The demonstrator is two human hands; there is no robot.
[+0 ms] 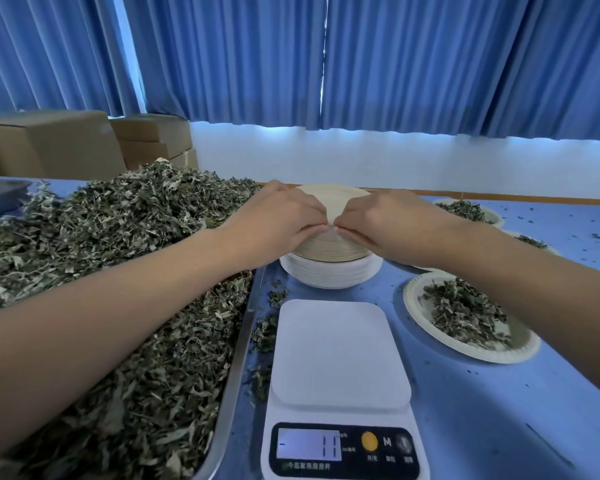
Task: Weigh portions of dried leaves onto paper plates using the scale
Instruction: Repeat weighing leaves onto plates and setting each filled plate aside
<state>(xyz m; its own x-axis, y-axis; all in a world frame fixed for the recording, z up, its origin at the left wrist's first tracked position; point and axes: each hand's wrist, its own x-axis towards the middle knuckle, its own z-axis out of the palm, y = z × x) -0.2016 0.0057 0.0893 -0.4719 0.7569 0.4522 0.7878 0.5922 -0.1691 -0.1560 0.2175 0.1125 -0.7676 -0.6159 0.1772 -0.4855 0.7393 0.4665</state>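
Left grip [284, 216] and right grip [378, 220] meet fingertip to fingertip, both pinching the near rim of the top plate [333, 199] on the plate stack [329, 254]. Plates look light, thin, tightly nested and easily creased. I judge the rim the only purchase: peel, don't squeeze. Scale [340, 351] sits bare, just nearer me than the grips. Dried leaves [118, 254] heaped left of the left grip: brittle, loose, best scooped softly.
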